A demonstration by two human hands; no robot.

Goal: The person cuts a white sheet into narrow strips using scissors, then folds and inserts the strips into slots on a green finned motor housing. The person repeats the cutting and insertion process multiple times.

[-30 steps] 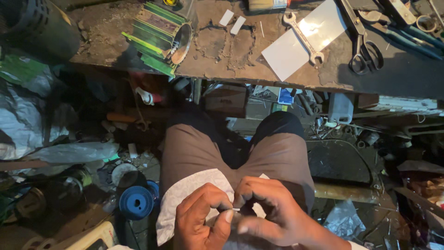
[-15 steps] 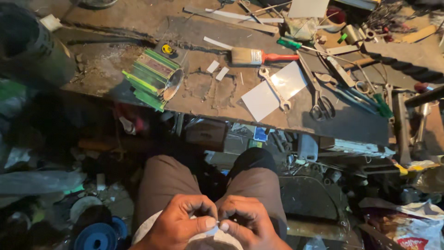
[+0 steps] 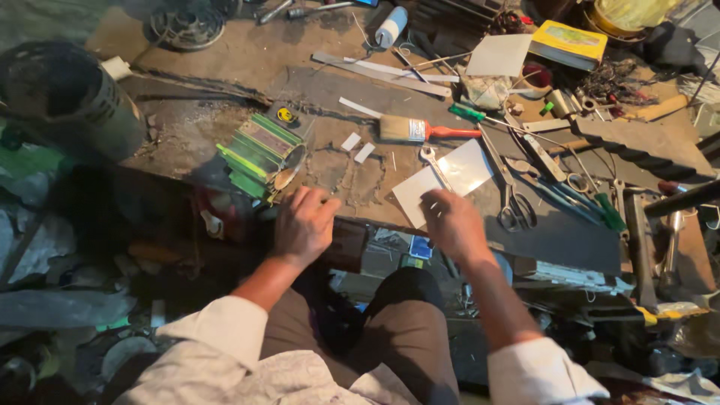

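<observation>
a worn, dusty wooden workbench (image 3: pixel 187 135) spans the far side, crowded with tools to the right. dim clutter fills the floor (image 3: pixel 67 300) beneath and left. warm light falls from above.

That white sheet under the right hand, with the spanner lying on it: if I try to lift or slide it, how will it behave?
The white sheet looks thin and flat, so probably light and bendy, hard to pinch off the bench. The spanner rests on it, so it may drag or slide off when the sheet moves. The right hand covers its near edge; the glossy surface may be slippery.
</observation>
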